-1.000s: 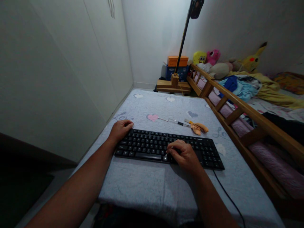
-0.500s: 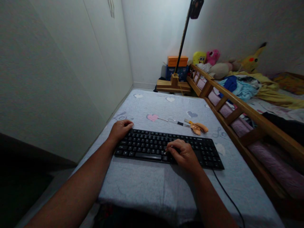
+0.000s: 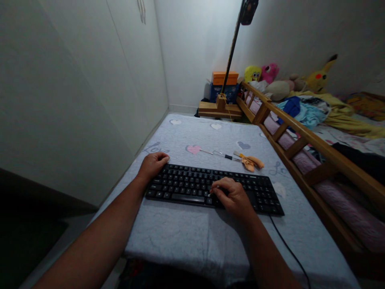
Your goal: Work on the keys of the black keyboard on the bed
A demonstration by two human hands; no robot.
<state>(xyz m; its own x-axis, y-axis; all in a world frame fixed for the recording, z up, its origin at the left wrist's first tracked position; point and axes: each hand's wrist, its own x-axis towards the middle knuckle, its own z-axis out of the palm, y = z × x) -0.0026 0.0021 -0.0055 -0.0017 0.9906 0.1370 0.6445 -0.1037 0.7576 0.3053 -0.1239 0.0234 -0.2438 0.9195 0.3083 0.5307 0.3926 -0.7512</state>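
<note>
A black keyboard (image 3: 188, 182) lies across the cloth-covered table. My left hand (image 3: 152, 165) grips its far left corner, with the thumb along the top edge and the other fingers hidden. Over the keys right of the space bar, my right hand (image 3: 231, 194) is closed in a pinch. Between those fingertips is a small white-tipped stick, apparently a cotton swab (image 3: 209, 195), its tip down at the keys. Beyond the keyboard lie a thin pale stick (image 3: 206, 151), a wire tool with a black handle (image 3: 227, 156), a flat brush (image 3: 238, 154) and a crumpled orange cloth (image 3: 251, 162).
The keyboard cable (image 3: 288, 245) runs off the near right side of the table (image 3: 174, 237). A wooden bed rail (image 3: 296, 132) borders the right side, with a white cabinet (image 3: 99, 88) on the left. A wooden stand (image 3: 221, 105) holds a dark pole behind.
</note>
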